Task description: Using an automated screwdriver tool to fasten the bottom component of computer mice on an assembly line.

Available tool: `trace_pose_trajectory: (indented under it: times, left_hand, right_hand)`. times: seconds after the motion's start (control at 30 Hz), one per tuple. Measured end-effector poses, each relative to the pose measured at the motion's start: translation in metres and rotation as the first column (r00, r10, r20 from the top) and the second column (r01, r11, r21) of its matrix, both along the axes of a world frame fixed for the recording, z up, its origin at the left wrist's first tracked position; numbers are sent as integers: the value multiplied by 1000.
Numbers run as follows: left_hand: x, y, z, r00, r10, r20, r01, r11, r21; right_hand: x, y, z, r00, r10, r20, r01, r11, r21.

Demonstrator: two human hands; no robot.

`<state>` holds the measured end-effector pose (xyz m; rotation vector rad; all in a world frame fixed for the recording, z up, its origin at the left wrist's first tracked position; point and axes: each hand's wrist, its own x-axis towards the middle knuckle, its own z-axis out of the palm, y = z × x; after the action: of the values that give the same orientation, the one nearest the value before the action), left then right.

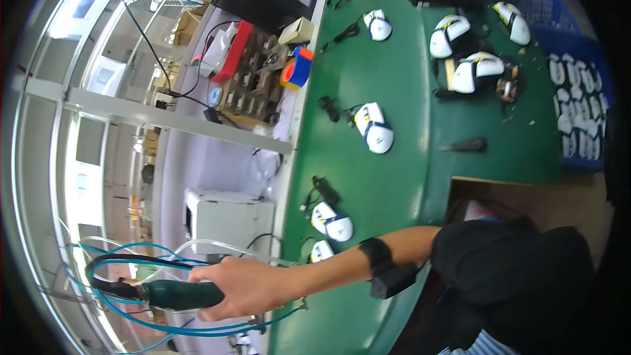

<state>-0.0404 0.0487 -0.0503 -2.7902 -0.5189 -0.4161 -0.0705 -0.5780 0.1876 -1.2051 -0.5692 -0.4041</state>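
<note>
Gripping a green tool (184, 295), the right hand (253, 287) extends near white mice (378, 137) bearing unreadable yellow markings (361, 119).

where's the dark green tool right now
In the head view, the dark green tool is at the lower left, held in the right hand, just below the white box in the picture.

The green workbench top (407, 184) is smooth and semi-glossy, catching pale streaks of light. Across it, the white mice (378, 137) have glossy plastic shells. At the near left, the dark green tool grip (181, 294) looks like matt plastic, while the blue tubing (217, 333) is smooth, shiny plastic. The pale rail (164, 118) resembles painted metal. At the near right, the black sleeve (513, 269) is matt cloth; far right, the blue basket (542, 13) is plastic.
</note>
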Motion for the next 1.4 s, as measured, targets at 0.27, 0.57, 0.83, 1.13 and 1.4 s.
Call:
trace_pose_trajectory:
  times: [0.27,0.57,0.83,1.13,1.4]
  left_hand:
    - [36,-211,62,985,-58,161,86,-648,-757]
    - [13,-403,27,922,-162,353,60,-838,-542]
    - [5,-408,20,928,-242,284,-113,-908,-403]
    - [2,-409,28,947,-203,248,-123,-945,-304]
    - [4,-411,27,932,-237,273,-153,-943,-297]
  right_hand:
    - [42,31,-3,982,-165,88,182,953,-243]
    - [28,59,-18,977,-209,46,207,978,34]
    - [34,70,-30,959,152,241,-203,958,204]
    - [41,70,-34,977,111,181,-147,969,199]
    - [43,69,-33,975,114,191,-154,966,209]
